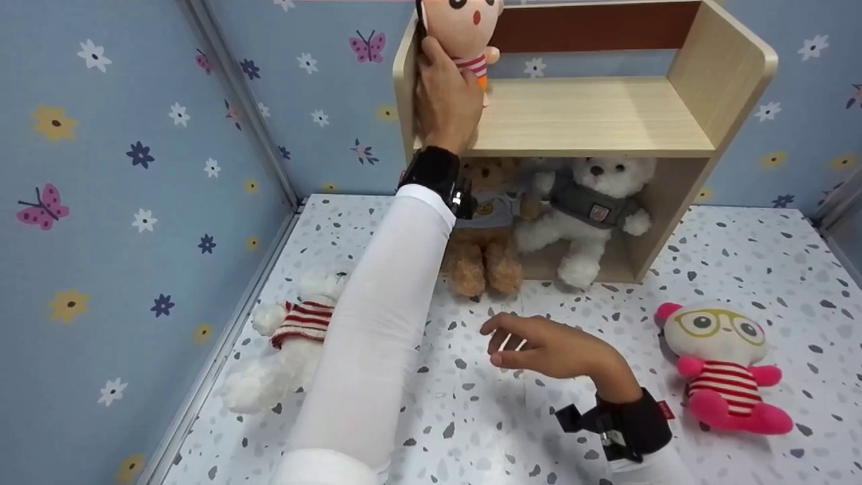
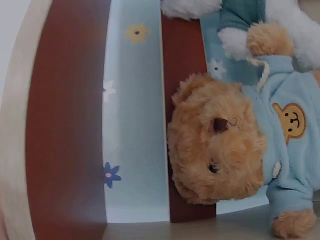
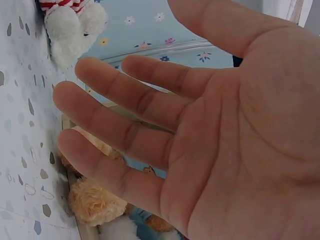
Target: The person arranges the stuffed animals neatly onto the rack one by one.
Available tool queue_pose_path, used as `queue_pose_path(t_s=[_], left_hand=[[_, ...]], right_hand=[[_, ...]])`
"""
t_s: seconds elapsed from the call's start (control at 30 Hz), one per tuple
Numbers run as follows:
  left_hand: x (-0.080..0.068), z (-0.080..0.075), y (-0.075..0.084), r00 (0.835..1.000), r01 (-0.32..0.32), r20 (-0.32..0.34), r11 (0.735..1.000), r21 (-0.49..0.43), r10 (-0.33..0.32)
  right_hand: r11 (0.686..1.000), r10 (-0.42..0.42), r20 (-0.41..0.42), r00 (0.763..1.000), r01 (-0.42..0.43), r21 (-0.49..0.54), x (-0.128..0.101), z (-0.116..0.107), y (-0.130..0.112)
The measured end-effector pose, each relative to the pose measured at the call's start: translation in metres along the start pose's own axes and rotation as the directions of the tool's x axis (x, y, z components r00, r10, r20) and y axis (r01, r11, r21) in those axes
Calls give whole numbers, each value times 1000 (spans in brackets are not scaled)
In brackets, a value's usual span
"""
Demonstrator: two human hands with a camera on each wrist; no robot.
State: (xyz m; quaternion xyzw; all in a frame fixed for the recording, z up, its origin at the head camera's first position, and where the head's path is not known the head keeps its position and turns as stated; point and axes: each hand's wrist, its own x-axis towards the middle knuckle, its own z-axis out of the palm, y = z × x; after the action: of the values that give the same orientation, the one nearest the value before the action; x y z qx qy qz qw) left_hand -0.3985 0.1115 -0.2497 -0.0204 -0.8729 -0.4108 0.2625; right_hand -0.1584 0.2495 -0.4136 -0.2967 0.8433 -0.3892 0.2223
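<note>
At the left end of the upper shelf, my left hand (image 1: 448, 98) grips a doll (image 1: 458, 30) with a round head and a red-striped top, its upper head cut off by the view's edge. Thumb and fingers lie round its body, which the hand partly hides. My right hand (image 1: 552, 347) hovers over the speckled surface before the shelf, holding nothing. In the right wrist view its palm (image 3: 215, 135) faces the camera, fingers loosely spread. Below the left wrist, a brown teddy bear (image 2: 220, 140) in a light blue hoodie sits in the lower compartment.
The wooden shelf unit (image 1: 592, 114) stands against the flowered wall. A white bear (image 1: 596, 209) in a grey top sits low on its right. A white plush (image 1: 306, 327) in stripes lies left, partly behind my left sleeve. A pink-and-white panda doll (image 1: 727, 377) with glasses lies right.
</note>
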Motion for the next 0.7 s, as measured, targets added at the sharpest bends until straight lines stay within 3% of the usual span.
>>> queue_pose_path(t_s=[0.23, 0.47, 0.7], left_hand=[[-18, -6, 0, 1000, -8, -20, 998, -63, 7], [-46, -12, -4, 982, -128, -163, 972, -198, 96], [-81, -32, -2, 958, -236, -222, 935, -265, 179]], right_hand=[[1000, -2, -15, 1000, 2, 3, -5, -6, 3], [1000, -13, -15, 1000, 13, 17, -7, -8, 0], [1000, -7, -19, 1000, 7, 1, -11, -10, 1]])
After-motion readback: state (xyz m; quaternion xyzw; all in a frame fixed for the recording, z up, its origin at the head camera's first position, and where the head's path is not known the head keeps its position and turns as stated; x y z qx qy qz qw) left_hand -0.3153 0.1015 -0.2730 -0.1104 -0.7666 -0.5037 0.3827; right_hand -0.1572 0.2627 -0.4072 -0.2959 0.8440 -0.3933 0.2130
